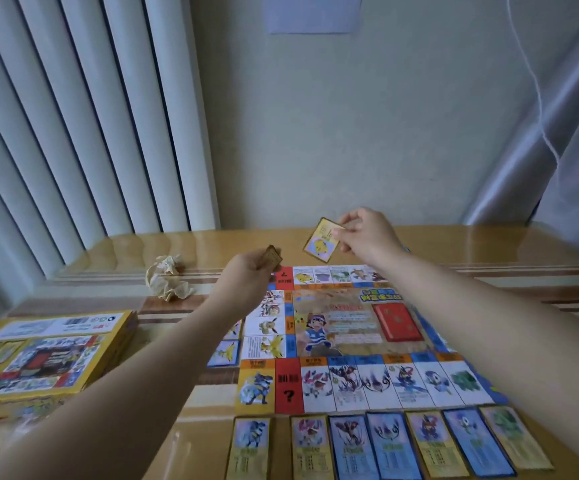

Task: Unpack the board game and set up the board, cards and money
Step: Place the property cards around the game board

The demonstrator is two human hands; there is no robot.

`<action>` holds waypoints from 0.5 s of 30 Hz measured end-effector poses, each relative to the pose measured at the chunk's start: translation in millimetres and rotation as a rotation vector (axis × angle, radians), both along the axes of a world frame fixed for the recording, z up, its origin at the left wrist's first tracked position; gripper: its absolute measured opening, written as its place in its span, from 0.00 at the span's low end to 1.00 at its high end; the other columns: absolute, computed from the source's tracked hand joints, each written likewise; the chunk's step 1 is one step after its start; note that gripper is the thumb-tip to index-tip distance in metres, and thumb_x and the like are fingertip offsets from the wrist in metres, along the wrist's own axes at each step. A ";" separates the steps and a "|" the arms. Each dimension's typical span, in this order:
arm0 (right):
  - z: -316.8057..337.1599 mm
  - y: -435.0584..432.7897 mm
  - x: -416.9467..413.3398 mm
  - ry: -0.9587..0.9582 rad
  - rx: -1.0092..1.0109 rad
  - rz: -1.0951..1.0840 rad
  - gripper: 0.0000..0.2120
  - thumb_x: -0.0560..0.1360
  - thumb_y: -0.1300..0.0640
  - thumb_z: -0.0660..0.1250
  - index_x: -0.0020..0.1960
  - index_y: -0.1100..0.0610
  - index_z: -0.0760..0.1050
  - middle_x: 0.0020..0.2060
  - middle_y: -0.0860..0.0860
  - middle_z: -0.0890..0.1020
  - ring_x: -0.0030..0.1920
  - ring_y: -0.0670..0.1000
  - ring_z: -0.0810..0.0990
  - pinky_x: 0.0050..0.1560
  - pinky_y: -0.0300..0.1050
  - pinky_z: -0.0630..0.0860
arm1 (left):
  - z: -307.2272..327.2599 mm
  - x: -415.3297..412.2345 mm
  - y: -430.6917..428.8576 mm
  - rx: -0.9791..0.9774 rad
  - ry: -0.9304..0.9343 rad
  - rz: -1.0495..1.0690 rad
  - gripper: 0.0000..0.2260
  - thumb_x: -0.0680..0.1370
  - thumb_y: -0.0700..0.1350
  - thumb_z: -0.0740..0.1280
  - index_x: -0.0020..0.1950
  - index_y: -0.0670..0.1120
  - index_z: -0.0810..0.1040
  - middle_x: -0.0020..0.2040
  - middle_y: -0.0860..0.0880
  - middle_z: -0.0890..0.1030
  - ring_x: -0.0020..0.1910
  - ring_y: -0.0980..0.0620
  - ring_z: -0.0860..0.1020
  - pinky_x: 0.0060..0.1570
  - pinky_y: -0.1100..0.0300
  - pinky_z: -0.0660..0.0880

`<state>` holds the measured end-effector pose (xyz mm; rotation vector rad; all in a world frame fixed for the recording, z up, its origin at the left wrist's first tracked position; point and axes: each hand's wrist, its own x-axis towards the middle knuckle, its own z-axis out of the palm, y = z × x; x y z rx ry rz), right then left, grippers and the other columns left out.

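My right hand (367, 233) pinches one card (322, 241) by its edge, over the board's (343, 375) far side. My left hand (246, 277) grips the deck (273, 258). The card looks light, thin and probably slick, so hold it by the edges.

This looks like a room in a home rather than a workplace. A glossy wooden table (454, 244) with darker inlaid stripes stands against a plain pale wall (350, 133), with white vertical blinds (73, 116) hanging at the left and a pale curtain (565, 150) draped at the right, a thin white cord (539, 98) dangling beside it. A blank sheet of paper (312, 12) is stuck on the wall. On the table lie a colourful cartoon game board (350, 323), a row of cards (385, 445) along its near edge, the yellow game box (45, 351) at the left and a crumpled paper wad (168, 277), the stuff of play and spare time
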<state>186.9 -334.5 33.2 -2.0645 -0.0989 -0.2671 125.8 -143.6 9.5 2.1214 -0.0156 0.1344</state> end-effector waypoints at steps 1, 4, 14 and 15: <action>-2.6 1.8 16.1 -0.002 -0.029 0.005 0.06 0.75 0.65 0.67 0.46 0.58 0.70 0.37 0.55 0.79 0.29 0.47 0.76 0.33 0.38 0.73 | -3.4 13.0 3.0 0.236 -0.026 -0.006 0.12 0.83 0.43 0.55 0.59 0.45 0.76 0.50 0.46 0.79 0.40 0.50 0.75 0.39 0.59 0.72; -16.4 10.9 59.9 0.012 -0.112 0.029 0.04 0.75 0.66 0.66 0.48 0.60 0.73 0.35 0.54 0.79 0.29 0.46 0.77 0.36 0.40 0.74 | -14.5 44.1 5.6 0.800 -0.044 -0.022 0.16 0.82 0.43 0.53 0.68 0.46 0.69 0.63 0.45 0.72 0.60 0.45 0.71 0.60 0.51 0.71; -65.0 36.8 151.9 0.124 -0.268 0.045 0.07 0.75 0.66 0.65 0.46 0.54 0.73 0.55 0.57 0.79 0.46 0.51 0.76 0.34 0.37 0.68 | -45.7 99.3 2.5 1.256 0.087 -0.331 0.25 0.78 0.39 0.57 0.72 0.59 0.64 0.70 0.50 0.70 0.71 0.44 0.62 0.65 0.47 0.61; -68.7 38.5 156.4 0.134 -0.272 0.042 0.07 0.75 0.66 0.65 0.46 0.54 0.74 0.55 0.56 0.79 0.47 0.51 0.76 0.35 0.39 0.68 | -48.5 101.0 2.2 1.287 0.103 -0.344 0.25 0.78 0.40 0.57 0.72 0.59 0.63 0.70 0.49 0.70 0.71 0.44 0.62 0.65 0.47 0.61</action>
